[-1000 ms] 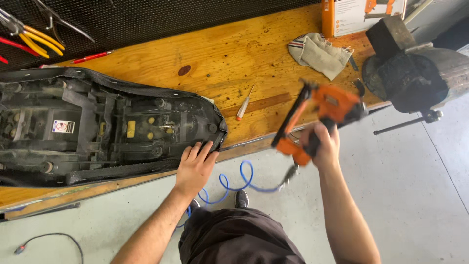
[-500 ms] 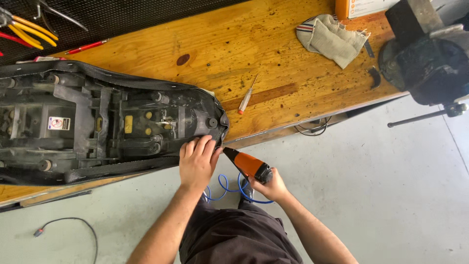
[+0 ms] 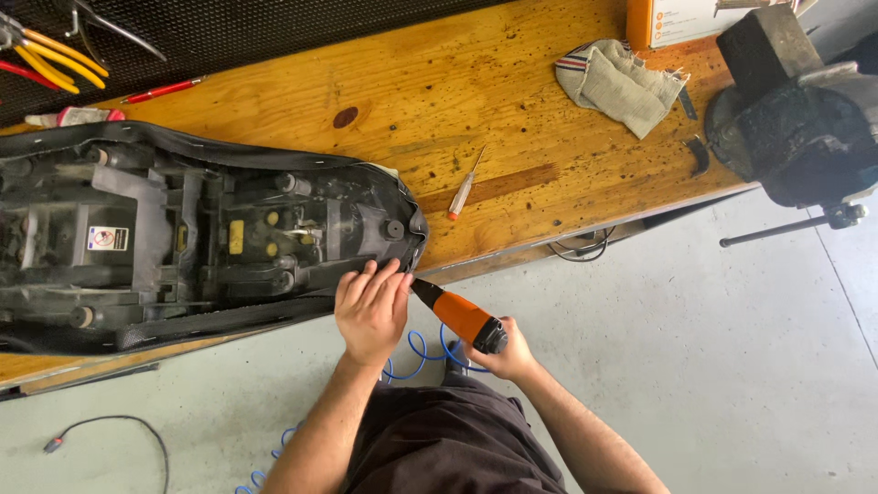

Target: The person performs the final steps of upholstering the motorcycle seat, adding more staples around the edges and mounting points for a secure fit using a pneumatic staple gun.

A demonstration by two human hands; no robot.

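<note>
- While the upturned black motorcycle seat, its plastic underside facing up, lies along the near edge of the worn wooden workbench, its narrow end overhangs that edge slightly.
- Left hand lies flat, fingers together and pressing the black cover material down over the seat's rim at that narrow end; it pins rather than grasps.
- Right hand is wrapped tight around the orange and black air stapler, whose nose meets the seat edge just beside the left fingertips.
- Judging from this, the step in hand is fastening the cover to the seat base at the tip; the next move would call for keeping the material taut and the nose square to the rim, clear of the fingers.
- A coiled blue air hose trails from the tool down toward the grey concrete floor, close to the person's legs.
- Room: open floor to the right of the tool arm; the bench edge runs just behind the tool.
- Farther off on the bench: a small screwdriver with a red and white handle, a folded grey rag, and a heavy dark bench vise at the right corner, well apart from the seat.
- Yellow-handled pliers rest at the far left, against a black mesh panel.
</note>
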